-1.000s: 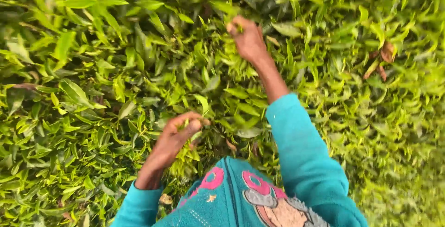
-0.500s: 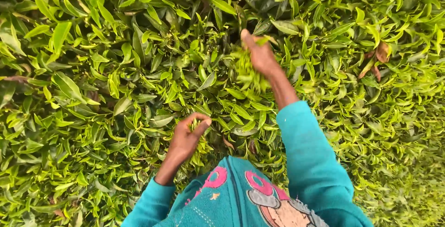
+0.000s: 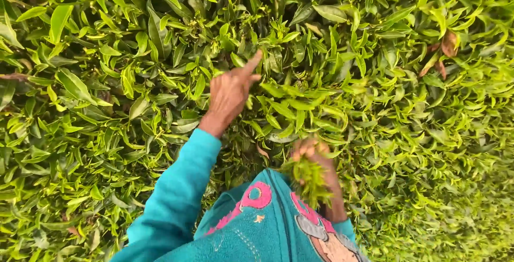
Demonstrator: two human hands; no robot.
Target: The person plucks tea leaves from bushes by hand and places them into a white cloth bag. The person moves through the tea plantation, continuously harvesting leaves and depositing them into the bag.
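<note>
We start with the bunch of leaves point(image 3: 309, 179), a loose clump of small bright green shoots held close against the chest, just above the teal jumper point(image 3: 267, 230) with its pink and grey patch. The right hand point(image 3: 317, 160) is closed around the bunch, fingers curled over the top so the stems hang down and fan out below the palm. That hold looks like a way of storing what is already picked while keeping the hand near the body (the leaves cover most of the palm, so we cannot be sure how tightly they are pinched).

Up and to the left of the bunch, the left hand point(image 3: 231, 92) reaches out over the bush point(image 3: 107, 80). Its forefinger is stretched forward and the other fingers are folded loosely; it appears to grip nothing, though a shoot tucked under the palm would be hidden from us. The fingertip points at a cluster of pale young tips just beyond it, which stand upright above the darker, broader leaves.

Around the bunch on every side lies the same dense hedge top, glossy leaves packed edge to edge. Far to the upper right of the bunch a few brown leaves point(image 3: 444, 50) sit among the green. To the lower right of the bunch the foliage turns finer and blurrier.
</note>
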